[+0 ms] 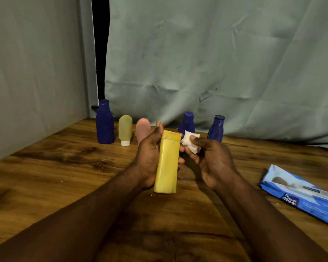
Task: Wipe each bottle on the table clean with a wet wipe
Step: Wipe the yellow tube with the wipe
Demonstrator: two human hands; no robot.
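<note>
Here, the left hand [150,157] grips a yellow bottle [168,163] above the wooden table [45,176]. The right hand [212,159] pinches a crumpled wet wipe [190,141] beside its cap.

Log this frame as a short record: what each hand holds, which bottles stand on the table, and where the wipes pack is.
left hand: grips yellow bottle, cap end pointing away from the person
right hand: pinches wet wipe beside the bottle's cap; contact unclear
standing at back: tall blue bottle, green tube, pink tube, middle blue bottle, right blue bottle
wipes pack: lying on table, right side
</note>
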